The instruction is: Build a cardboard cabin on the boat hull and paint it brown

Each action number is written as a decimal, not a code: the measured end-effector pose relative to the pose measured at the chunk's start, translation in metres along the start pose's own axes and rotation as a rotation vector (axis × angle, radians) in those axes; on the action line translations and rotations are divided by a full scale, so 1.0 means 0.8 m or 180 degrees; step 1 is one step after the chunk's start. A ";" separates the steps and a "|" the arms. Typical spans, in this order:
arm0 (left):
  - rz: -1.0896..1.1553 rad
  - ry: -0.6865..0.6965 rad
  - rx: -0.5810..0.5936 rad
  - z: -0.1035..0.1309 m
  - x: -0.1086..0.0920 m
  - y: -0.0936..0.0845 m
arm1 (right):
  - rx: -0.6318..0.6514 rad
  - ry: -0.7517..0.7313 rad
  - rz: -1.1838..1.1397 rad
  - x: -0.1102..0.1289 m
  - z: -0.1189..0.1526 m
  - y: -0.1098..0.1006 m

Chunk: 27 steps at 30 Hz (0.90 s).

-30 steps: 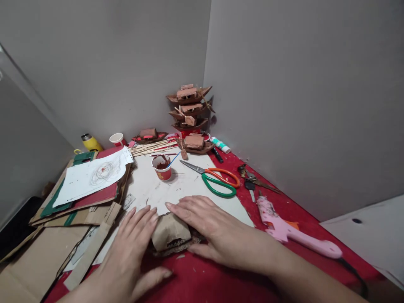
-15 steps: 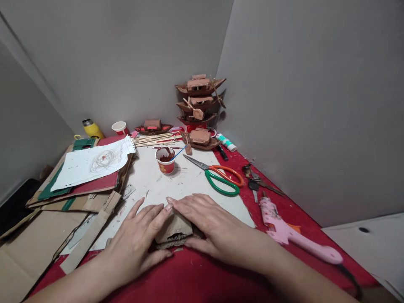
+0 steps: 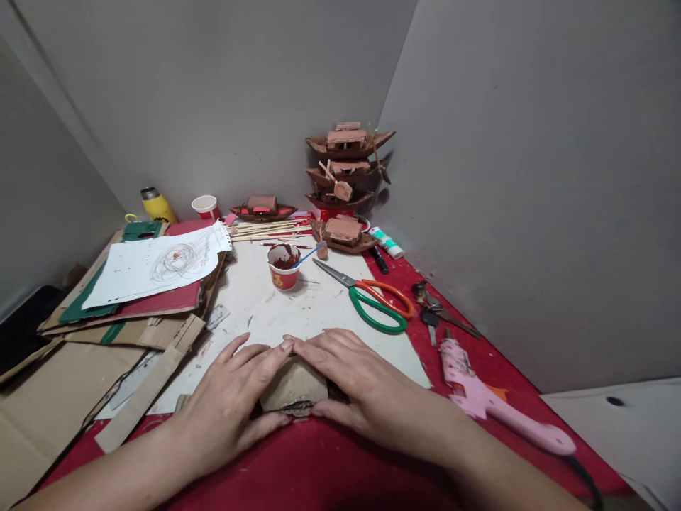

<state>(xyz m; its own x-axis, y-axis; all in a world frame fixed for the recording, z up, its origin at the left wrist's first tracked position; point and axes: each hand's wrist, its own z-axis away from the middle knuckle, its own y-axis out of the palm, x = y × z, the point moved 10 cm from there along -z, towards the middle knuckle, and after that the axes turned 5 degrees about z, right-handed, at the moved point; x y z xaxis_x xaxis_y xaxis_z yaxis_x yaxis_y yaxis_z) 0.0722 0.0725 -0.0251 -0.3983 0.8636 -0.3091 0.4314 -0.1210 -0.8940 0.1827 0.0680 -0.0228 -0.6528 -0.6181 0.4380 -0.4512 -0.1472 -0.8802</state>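
Note:
A small folded piece of brown cardboard lies at the table's near side, with a raised, curved top and a ragged edge towards me. My left hand grips it from the left, thumb low at the front edge and fingertips at its far top. From the other side my right hand holds it too, fingers over the top and thumb at the lower right. The index fingertips nearly meet at the far end. Much of the piece is hidden under both hands.
Beyond stand a paper cup of brown paint, scissors and stacked model boats. A pink glue gun and keys lie right. Cardboard sheets and a scribbled paper are left; bamboo sticks lie behind.
The view has shifted slightly, so the far things sit a little further right. Both hands keep their hold on the cardboard piece, whose dark front gap now shows less.

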 end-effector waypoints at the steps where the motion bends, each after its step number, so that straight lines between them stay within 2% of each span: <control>1: 0.0014 -0.0011 0.0011 0.000 0.000 0.000 | -0.0011 -0.0009 0.0003 0.001 0.000 -0.001; 9: 0.0157 -0.0221 0.0167 -0.001 0.004 0.000 | -0.0060 0.0015 -0.0036 0.002 0.001 -0.002; 15: 0.0316 -0.0614 0.0122 0.000 0.022 -0.008 | 0.0021 0.0072 -0.0053 0.001 0.001 0.000; 27: 0.0437 -0.0392 0.0158 -0.002 0.018 0.000 | 0.0002 -0.0038 -0.0092 0.003 0.002 -0.005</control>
<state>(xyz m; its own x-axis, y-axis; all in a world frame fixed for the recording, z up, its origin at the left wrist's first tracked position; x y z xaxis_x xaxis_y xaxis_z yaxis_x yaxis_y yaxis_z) 0.0674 0.0857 -0.0295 -0.4358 0.7714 -0.4638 0.4491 -0.2601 -0.8548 0.1834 0.0658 -0.0186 -0.6322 -0.6228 0.4609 -0.4692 -0.1656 -0.8674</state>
